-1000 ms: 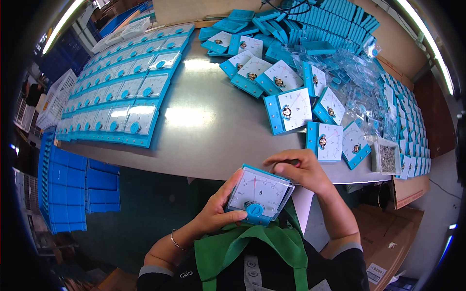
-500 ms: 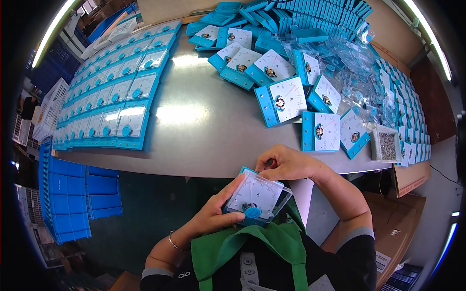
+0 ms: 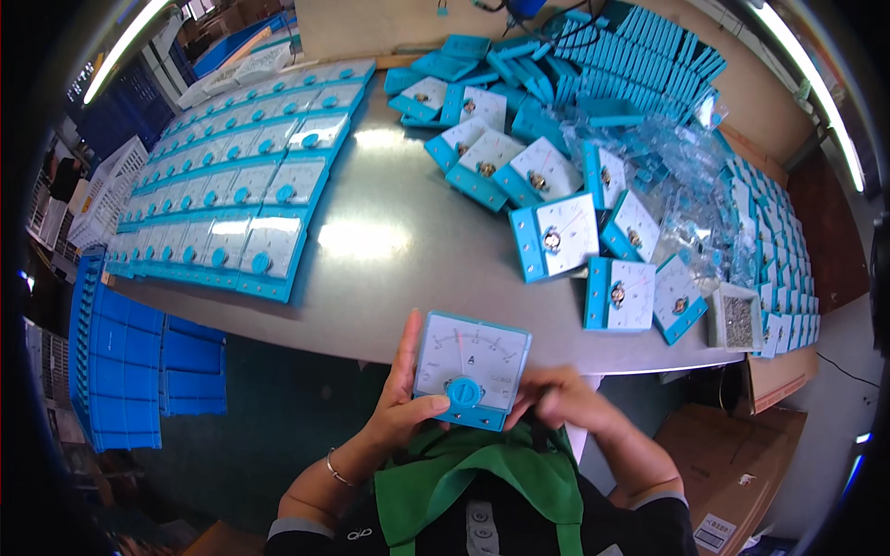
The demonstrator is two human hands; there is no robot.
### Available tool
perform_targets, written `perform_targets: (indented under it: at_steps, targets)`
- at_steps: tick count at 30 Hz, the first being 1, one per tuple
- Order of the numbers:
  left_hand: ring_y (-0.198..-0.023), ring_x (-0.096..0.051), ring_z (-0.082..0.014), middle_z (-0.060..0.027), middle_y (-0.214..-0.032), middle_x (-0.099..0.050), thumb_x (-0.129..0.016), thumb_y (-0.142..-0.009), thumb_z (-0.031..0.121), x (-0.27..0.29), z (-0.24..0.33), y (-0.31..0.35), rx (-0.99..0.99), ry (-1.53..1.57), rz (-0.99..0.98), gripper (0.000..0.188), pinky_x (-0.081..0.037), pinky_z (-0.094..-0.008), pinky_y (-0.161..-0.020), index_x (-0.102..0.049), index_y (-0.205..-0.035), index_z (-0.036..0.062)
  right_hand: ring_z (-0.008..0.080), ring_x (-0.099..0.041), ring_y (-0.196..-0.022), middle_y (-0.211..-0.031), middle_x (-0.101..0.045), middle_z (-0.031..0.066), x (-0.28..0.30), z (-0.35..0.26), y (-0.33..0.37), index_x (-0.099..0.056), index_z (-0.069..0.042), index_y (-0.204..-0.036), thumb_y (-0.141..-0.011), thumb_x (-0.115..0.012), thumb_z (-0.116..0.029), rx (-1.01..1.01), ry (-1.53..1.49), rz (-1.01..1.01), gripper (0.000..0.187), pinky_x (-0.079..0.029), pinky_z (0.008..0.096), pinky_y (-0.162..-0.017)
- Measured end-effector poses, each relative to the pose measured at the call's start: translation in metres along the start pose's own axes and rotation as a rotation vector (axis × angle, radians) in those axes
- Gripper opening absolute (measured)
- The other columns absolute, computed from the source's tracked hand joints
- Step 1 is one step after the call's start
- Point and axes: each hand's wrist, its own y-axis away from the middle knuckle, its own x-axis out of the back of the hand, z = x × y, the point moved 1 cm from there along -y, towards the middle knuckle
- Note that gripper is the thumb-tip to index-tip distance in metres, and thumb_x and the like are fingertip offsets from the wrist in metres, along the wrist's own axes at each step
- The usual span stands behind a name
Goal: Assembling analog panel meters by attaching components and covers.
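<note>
My left hand [image 3: 400, 400] grips a panel ammeter [image 3: 493, 357] by its left side, thumb on the front near the round blue knob [image 3: 464, 392]. The meter has a white dial, a thin red needle and a light blue base, and its clear cover lies flat over the dial. It is held upright, face toward me, just off the table's near edge. My right hand [image 3: 564, 400] is beside the meter's lower right edge, fingers bent and smeared by motion; what they hold, if anything, cannot be made out.
Rows of covered meters [image 3: 243, 185] fill the table's left. Uncovered meters [image 3: 567, 236] lie loosely at right, near a pile of clear covers [image 3: 681, 171] and blue bases [image 3: 640, 56]. A tray of small metal parts [image 3: 737, 320] stands at the right edge. Blue crates [image 3: 130, 357] sit lower left.
The clear cover, tilted and offset before, now sits over the dial. The meter has turned upright. My right hand has moved down from the meter's top to its lower right side; the red-and-black handle no longer shows.
</note>
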Motion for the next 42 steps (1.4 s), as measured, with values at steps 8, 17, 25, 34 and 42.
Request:
perform_targets:
  at_steps: [8, 17, 25, 34, 42]
  targets:
    - [-0.116, -0.046, -0.0264, -0.0125, -0.144, -0.017, -0.072, -0.077, 0.017, 0.005, 0.013, -0.04, -0.474, -0.261, 0.003, 0.109, -0.045, -0.0396, -0.091, 0.015, -0.143, 0.0207, 0.0175, -0.056, -0.055, -0.066, -0.054, 0.006, -0.022, -0.057, -0.033, -0.055, -0.001, -0.077, -0.078, -0.066, -0.011, 0.487, 0.807, 0.266, 0.015, -0.043, 0.0298, -0.049]
    - [-0.108, -0.051, -0.0269, -0.0116, -0.134, -0.034, -0.078, -0.067, 0.024, 0.011, 0.027, -0.07, -0.45, 0.056, 0.151, 0.107, -0.047, -0.0423, -0.089, -0.004, -0.144, 0.0233, 0.0272, -0.056, -0.057, -0.068, -0.054, 0.012, -0.009, -0.102, -0.096, -0.058, -0.003, -0.076, -0.076, -0.066, -0.021, 0.746, 1.121, 0.201, 0.02, -0.044, 0.0325, -0.047]
    - [-0.111, -0.052, -0.0362, -0.0115, -0.126, -0.044, -0.081, -0.061, 0.029, 0.057, 0.006, -0.077, -0.313, 0.281, -0.02, 0.095, -0.048, -0.0479, -0.09, -0.024, -0.137, 0.0243, 0.0384, -0.063, -0.079, -0.088, -0.063, 0.0218, 0.193, -0.153, -0.248, -0.064, -0.005, -0.081, -0.071, -0.058, -0.01, 0.115, 1.675, 0.722, 0.013, -0.052, 0.0457, -0.068]
    - [-0.117, -0.046, -0.0349, -0.0118, -0.124, -0.041, -0.081, -0.057, 0.038, 0.049, 0.005, -0.069, -0.36, 0.256, 0.068, 0.106, -0.044, -0.0475, -0.094, -0.016, -0.14, 0.019, 0.0344, -0.063, -0.072, -0.083, -0.065, 0.0186, 0.097, -0.174, -0.217, -0.061, -0.002, -0.082, -0.078, -0.06, -0.012, 0.614, 1.318, 0.592, 0.011, -0.05, 0.0406, -0.064]
    - [-0.118, -0.046, -0.0331, -0.0167, -0.128, -0.041, -0.082, -0.058, 0.04, 0.049, 0.014, -0.018, -0.526, 0.159, 0.115, 0.106, -0.041, -0.0449, -0.097, -0.018, -0.14, 0.0196, 0.0243, -0.063, -0.071, -0.08, -0.065, 0.015, 0.04, -0.083, -0.181, -0.063, 0.001, -0.093, -0.079, -0.062, -0.018, 0.296, 1.036, 0.112, 0.024, -0.049, 0.0333, -0.066]
